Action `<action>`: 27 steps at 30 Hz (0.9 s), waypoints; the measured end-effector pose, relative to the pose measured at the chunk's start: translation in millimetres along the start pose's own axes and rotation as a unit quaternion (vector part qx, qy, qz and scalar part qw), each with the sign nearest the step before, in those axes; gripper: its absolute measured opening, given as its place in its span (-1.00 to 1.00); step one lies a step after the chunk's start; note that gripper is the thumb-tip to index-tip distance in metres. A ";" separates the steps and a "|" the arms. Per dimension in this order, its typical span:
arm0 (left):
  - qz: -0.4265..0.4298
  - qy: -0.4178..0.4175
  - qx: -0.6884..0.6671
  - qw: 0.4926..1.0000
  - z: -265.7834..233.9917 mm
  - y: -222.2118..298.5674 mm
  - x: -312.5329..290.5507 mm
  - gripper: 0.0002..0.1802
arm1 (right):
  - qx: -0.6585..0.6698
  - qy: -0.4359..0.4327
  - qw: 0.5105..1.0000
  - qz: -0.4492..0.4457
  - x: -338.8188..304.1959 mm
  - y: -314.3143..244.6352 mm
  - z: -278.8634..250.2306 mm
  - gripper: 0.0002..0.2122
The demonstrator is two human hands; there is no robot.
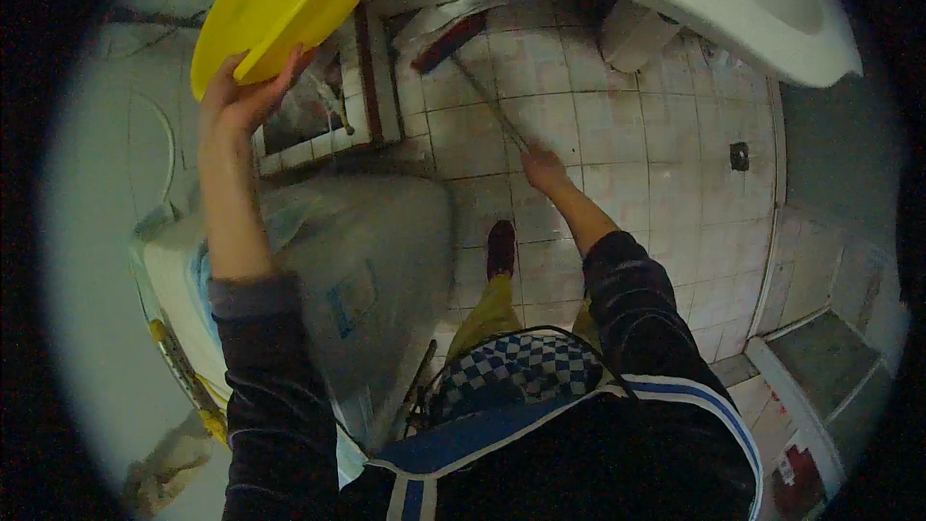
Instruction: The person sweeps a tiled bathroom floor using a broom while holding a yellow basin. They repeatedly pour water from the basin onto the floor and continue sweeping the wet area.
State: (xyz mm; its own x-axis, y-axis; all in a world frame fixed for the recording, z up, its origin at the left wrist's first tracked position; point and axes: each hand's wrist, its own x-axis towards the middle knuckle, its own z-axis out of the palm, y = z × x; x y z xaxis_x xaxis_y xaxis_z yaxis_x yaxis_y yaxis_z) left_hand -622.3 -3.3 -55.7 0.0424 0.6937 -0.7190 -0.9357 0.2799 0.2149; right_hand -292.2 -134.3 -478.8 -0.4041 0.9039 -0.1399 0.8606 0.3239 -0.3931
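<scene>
My left hand [253, 92] is raised at the upper left and grips the rim of a yellow plastic basin [289, 0]. The basin is tilted up on its side, and part of it runs out of view. My right hand [546, 170] is closed round the thin handle of a broom [492, 108]. Its dark red head [449, 41] rests far ahead on the tiled floor, beside some whitish plastic-looking material [434, 19]. Some of the right hand's fingers are hidden by the hand itself.
A white washbasin [762, 24] on a pedestal [637, 34] juts in at the upper right. A grey-covered, box-like appliance [386, 251] stands at left. A small dark drain [739, 156] lies in the floor tiles [617, 203]. Beyond the appliance is a white-edged recess [381, 87].
</scene>
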 end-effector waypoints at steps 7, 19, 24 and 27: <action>0.023 0.016 -0.002 1.000 -9.2 7.2 -13.3 -0.45 | 0.026 -0.308 0.946 0.102 -105.0 32.1 -73.1 -0.78; 0.054 -0.033 0.034 0.997 -22.1 18.4 -4.0 -0.47 | 0.053 -0.148 0.941 0.299 -314.0 43.3 -232.6 -0.76; -0.005 -0.023 -0.035 0.999 -14.9 12.3 -5.4 -0.48 | -0.048 -0.124 0.967 0.219 -189.6 20.2 -220.8 -0.67; 0.014 -0.049 -0.007 0.999 -25.1 16.0 3.7 -0.48 | -0.039 -0.034 0.990 0.130 -92.8 13.3 -183.9 -0.64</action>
State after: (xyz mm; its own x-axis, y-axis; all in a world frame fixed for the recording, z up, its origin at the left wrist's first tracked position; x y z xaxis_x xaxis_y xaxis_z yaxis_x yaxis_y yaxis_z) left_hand -645.9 -12.9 -71.4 0.0500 0.7627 -0.6448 -0.9415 0.2514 0.2244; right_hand -186.3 -162.5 -303.9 -0.1824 0.9399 -0.2886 0.9588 0.1050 -0.2639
